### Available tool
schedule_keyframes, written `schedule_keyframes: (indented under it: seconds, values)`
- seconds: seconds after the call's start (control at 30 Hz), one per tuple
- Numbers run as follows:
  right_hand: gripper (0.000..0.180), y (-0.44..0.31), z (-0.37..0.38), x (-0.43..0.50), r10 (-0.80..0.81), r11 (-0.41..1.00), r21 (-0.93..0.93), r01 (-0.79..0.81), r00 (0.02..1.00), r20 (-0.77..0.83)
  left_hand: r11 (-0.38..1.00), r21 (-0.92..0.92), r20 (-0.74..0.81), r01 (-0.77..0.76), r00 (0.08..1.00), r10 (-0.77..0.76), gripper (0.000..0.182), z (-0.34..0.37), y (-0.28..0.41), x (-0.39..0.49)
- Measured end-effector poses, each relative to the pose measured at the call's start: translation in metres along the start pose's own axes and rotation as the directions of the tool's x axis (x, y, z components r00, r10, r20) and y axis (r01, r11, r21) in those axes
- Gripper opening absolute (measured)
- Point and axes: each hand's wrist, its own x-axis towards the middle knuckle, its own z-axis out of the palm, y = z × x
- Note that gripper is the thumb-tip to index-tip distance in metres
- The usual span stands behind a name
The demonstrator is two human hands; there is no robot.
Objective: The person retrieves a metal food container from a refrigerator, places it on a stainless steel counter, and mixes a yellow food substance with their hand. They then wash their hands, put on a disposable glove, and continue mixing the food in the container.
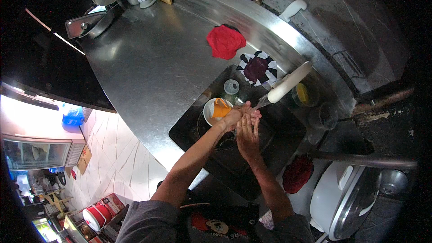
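Water runs from a white faucet spout [287, 86] onto my two hands over a dark sink [270, 155]. My left hand [236, 116] is held under the stream, thumb apart, and grasps no object. Against it lie the straightened fingers of my right hand [248, 136], which also carries nothing. Just left of the hands, a white bowl [206, 112] in the sink holds an orange cup [221, 108]. A small clear plastic cup [231, 87] stands behind the bowl. My fingers partly hide one another.
On the steel counter [145, 54] lie a red cloth [226, 42] and a black-and-white cloth with a dark centre [256, 69]. Right of the faucet are a container with something yellow [302, 94] and a clear container [327, 116]. A white lidded appliance [332, 195] stands at lower right.
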Motion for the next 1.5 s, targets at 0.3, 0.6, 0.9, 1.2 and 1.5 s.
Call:
schedule_keyframes:
  seconds: [0.3,0.6,0.9,1.2,1.5]
  values:
    - [0.041,0.013,0.008,-0.013,-0.025,1.0,0.008,0.024,0.999,0.023,0.973,0.229,0.033,-0.024,0.999,0.017,0.033,-0.005,-0.005,0.004]
    - [0.033,0.014,0.011,0.032,0.514,0.568,0.726,-0.388,0.856,0.056,0.906,-0.412,0.036,-0.092,0.992,0.117,0.056,-0.013,-0.034,0.014]
    - [0.027,0.039,0.07,0.073,0.557,-0.654,0.747,-0.116,0.594,0.58,0.844,-0.32,-0.338,-0.429,0.884,0.321,0.04,0.011,-0.062,0.026]
    - [0.026,0.018,0.041,0.031,0.455,-0.851,0.52,0.079,0.604,0.654,0.923,-0.249,-0.21,-0.295,0.946,0.246,0.041,-0.017,-0.045,0.013]
    - [0.011,0.03,0.074,0.019,0.391,-0.727,0.678,-0.109,0.745,0.54,0.98,-0.105,-0.488,-0.17,0.867,0.098,0.024,-0.042,-0.032,0.006]
